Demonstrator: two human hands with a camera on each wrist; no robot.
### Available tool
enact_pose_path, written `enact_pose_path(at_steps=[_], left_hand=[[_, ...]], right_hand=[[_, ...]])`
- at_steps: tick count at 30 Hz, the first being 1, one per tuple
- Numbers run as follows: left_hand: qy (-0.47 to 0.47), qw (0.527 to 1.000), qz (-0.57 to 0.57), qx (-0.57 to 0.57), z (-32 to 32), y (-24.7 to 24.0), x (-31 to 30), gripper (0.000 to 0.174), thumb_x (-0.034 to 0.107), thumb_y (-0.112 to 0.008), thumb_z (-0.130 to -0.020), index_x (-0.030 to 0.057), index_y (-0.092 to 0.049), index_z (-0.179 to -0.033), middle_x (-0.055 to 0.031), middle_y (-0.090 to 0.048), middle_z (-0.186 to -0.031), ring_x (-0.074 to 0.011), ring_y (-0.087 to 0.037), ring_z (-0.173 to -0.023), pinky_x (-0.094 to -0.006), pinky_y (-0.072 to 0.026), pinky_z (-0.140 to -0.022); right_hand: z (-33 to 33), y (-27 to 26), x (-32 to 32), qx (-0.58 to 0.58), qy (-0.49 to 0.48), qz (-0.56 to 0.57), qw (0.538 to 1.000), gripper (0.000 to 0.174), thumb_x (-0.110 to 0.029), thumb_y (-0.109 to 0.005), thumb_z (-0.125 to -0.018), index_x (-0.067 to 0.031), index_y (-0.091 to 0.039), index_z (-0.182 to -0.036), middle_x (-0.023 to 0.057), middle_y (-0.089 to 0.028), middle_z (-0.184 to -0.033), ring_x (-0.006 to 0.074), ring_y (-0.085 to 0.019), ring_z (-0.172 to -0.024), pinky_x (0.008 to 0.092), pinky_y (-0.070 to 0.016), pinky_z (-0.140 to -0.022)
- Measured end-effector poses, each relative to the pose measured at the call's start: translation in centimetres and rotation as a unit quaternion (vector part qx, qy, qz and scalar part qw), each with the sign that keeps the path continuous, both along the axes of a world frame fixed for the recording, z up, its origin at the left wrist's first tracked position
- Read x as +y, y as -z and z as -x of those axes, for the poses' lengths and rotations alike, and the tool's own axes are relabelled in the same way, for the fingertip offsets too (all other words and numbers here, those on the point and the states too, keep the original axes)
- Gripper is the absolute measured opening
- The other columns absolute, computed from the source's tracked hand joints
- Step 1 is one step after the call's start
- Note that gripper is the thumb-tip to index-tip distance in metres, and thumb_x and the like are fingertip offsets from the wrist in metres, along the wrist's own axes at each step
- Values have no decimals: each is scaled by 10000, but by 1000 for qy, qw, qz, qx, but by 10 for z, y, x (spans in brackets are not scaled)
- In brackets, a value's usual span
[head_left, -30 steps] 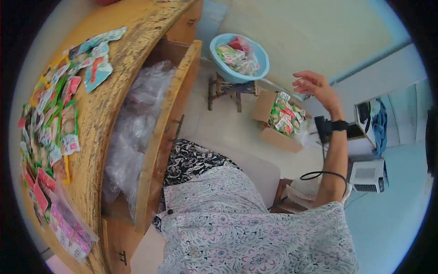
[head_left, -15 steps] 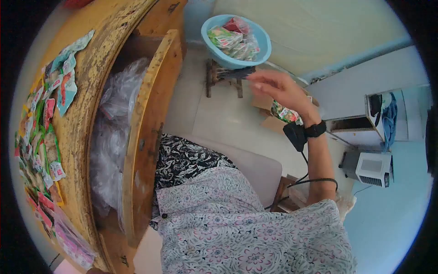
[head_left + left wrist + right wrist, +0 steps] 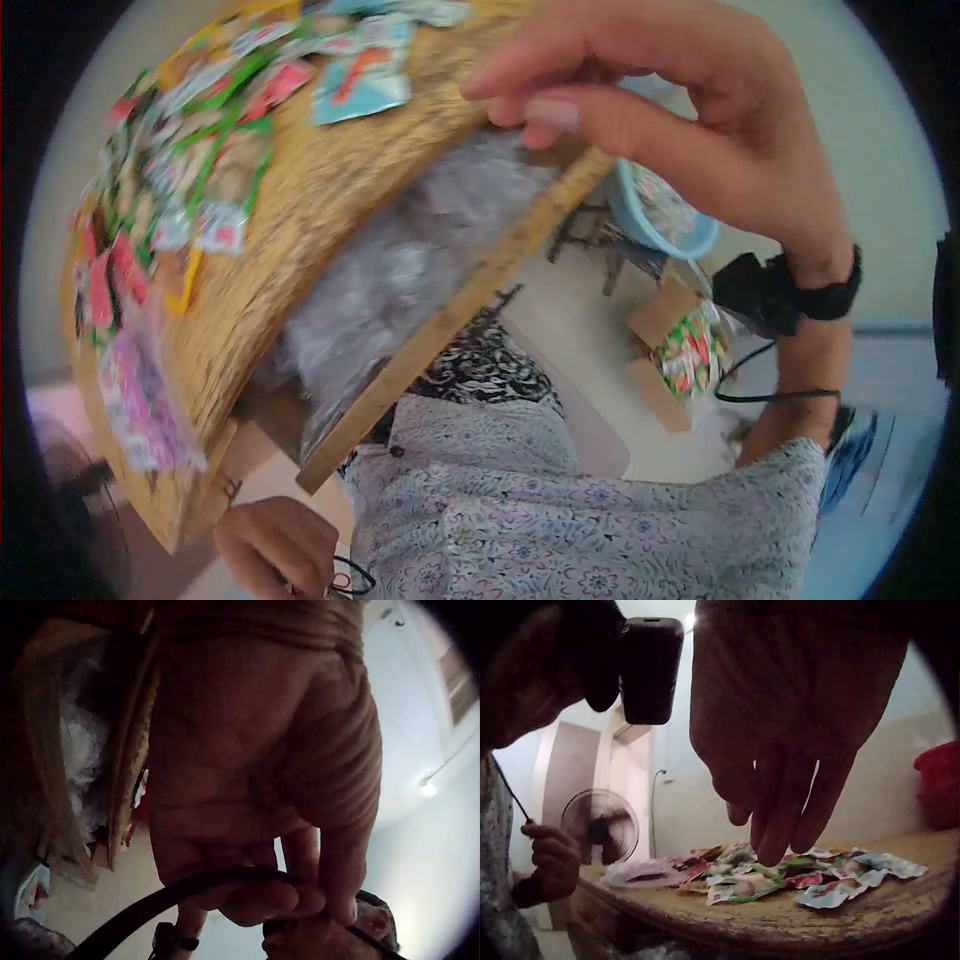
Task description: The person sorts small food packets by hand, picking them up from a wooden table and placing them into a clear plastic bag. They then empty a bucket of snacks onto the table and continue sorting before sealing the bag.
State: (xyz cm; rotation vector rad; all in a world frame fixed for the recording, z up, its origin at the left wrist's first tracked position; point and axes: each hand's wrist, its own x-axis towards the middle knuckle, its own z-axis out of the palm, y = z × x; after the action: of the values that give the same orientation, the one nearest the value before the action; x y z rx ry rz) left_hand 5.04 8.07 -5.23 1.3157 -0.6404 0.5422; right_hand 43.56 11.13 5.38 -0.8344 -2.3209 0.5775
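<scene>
My right hand point(image 3: 690, 120) is raised above the far end of the open drawer point(image 3: 450, 325), empty, its fingers loosely bent. In the right wrist view the right hand point(image 3: 795, 735) hangs over the wooden table point(image 3: 727, 922) and its colourful packets point(image 3: 742, 885), apparently without touching them. Low in the head view, beside the table's near corner, is my left hand point(image 3: 278, 548) with curled fingers. The left wrist view has the left hand point(image 3: 262, 765) pinching a black cable point(image 3: 142, 909). Clear plastic bags point(image 3: 390, 270) lie inside the drawer.
A blue basin point(image 3: 665, 215) with packets stands beyond the drawer on a small stool. An open cardboard box point(image 3: 660, 395) of packets is on the floor. The right wrist view shows a fan point(image 3: 600, 825) and red containers point(image 3: 937, 784).
The right hand has swung from over the floor area to above the drawer. My left hand has come into the head view, which has turned towards the table.
</scene>
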Motion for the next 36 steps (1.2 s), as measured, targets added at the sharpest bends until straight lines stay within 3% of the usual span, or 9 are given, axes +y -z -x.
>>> enact_pose_path(at_steps=[1, 5, 8, 14, 16, 25, 28, 31, 36], left_hand=[[82, 996, -5, 42, 28, 2, 7, 318, 228, -764, -920, -15, -731, -1122, -100, -683, -845, -239, -666, -718, -343, -481, -575], [-28, 999, 21, 31, 55, 10, -15, 282, 212, -749, -933, -10, -732, -1106, -86, -656, -819, -221, -643, -707, -355, -432, -547], [-84, 996, 2, 21, 79, 15, -30, 290, 220, -753, -928, -16, -728, -1094, -91, -644, -826, -229, -618, -688, -375, -409, -549], [-324, 945, 13, 48, 172, 26, -86, 307, 266, -768, -913, -2, -740, -1059, -84, -641, -802, -222, -593, -628, -357, -387, -538], [-372, 924, -9, 87, 180, 17, -113, 277, 215, -767, -911, -33, -737, -1030, -99, -636, -818, -242, -583, -641, -366, -389, -557], [-558, 825, 57, 64, 252, 16, -232, 321, 204, -793, -887, -64, -740, -1056, -95, -646, -761, -209, -593, -600, -334, -404, -507], [-597, 798, 71, 38, 267, 18, -269, 340, 210, -800, -880, -72, -735, -1059, -98, -641, -757, -215, -591, -594, -335, -414, -505], [-614, 784, 79, 43, 257, 25, -278, 357, 221, -807, -875, -75, -732, -1059, -101, -638, -754, -216, -587, -588, -332, -414, -496], [-626, 775, 87, 20, 262, 33, -290, 363, 226, -816, -867, -76, -731, -1051, -98, -627, -742, -217, -577, -576, -333, -406, -487]], right_hand=[[25, -12, 9, -54, -30, 14, 998, 217, -67, -611, -973, 17, -663, -1167, 133, -693, -941, 207, -631, -696, 342, -501, -614], [112, -37, 32, -253, -103, -24, 962, 216, -83, -580, -939, -42, -642, -1142, 134, -672, -972, 322, -661, -881, 410, -529, -760], [141, -9, 34, -215, -93, -80, 969, 286, 24, -603, -868, -12, -715, -1129, 116, -727, -1003, 283, -690, -905, 366, -541, -811], [217, 34, -2, -149, -182, 19, 972, 246, -49, -632, -815, -47, -740, -1036, 92, -738, -960, 294, -696, -776, 384, -528, -637], [193, 59, -29, -94, -225, 103, 964, 308, 7, -638, -745, -54, -718, -1037, 145, -731, -947, 290, -673, -764, 383, -500, -654], [241, 64, -58, -103, -249, 262, 927, 231, 39, -626, -777, -25, -718, -979, 145, -733, -909, 267, -690, -730, 351, -533, -646], [243, 58, -42, -227, -345, 378, 829, 365, -162, -552, -1036, -36, -570, -1378, 177, -561, -1428, 283, -530, -1309, 441, -352, -1126], [289, 59, -58, -178, -287, 266, 903, 217, 31, -623, -798, -9, -725, -985, 154, -729, -902, 265, -696, -734, 340, -540, -657], [310, 53, -63, -241, -273, 267, 892, 232, 44, -626, -810, -5, -726, -1014, 152, -724, -879, 251, -703, -733, 329, -543, -661]])
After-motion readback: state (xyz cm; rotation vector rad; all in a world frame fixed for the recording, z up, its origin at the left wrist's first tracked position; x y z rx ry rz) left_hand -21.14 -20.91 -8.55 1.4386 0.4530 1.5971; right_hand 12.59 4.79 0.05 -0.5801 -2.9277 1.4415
